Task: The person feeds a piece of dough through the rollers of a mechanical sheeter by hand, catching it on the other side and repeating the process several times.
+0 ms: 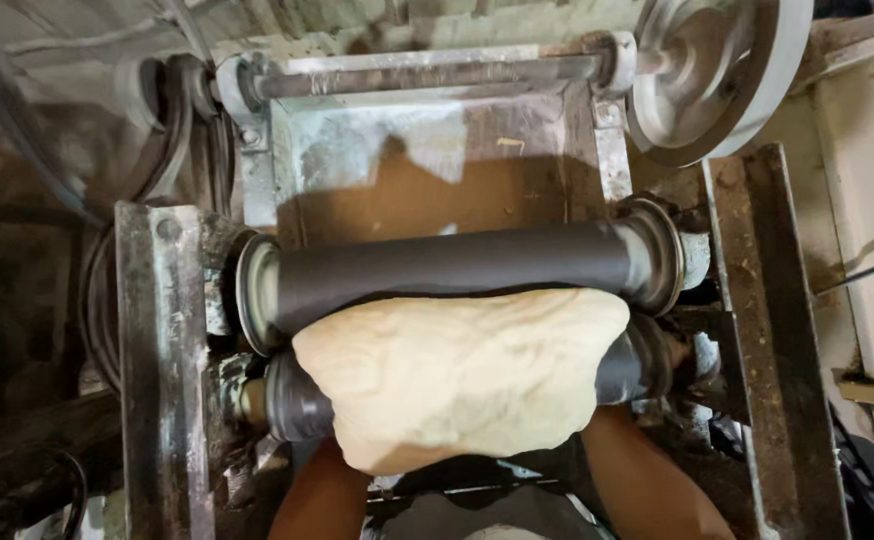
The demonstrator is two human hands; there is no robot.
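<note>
- Landmark: upper roller (457, 268), dark cylinder lying across the machine frame.
- Left of the upper roller: steel side rail (162, 370), worn, with belts beyond it in shadow.
- Left forearm (322, 495) comes up from below the upper roller and goes under the dough; hand hidden, so can't tell whether the fingers are spread or closed.
- Dough slab (457, 375): pale, lumpy, thick. Top edge touching the upper roller along the nip, body draped over the lower roller (302, 405) just below it, and hanging toward the person.
- Handling, my read: soft, heavy for its size, sags and stretches if pinched. Probably tacky. Support from beneath with flat palms at both lower corners, well clear of the nip.
- Right forearm (647, 485): same story, hand buried under the dough, finger state not visible.
- Right of and above the upper roller: large pulley wheel (717, 70).
</note>
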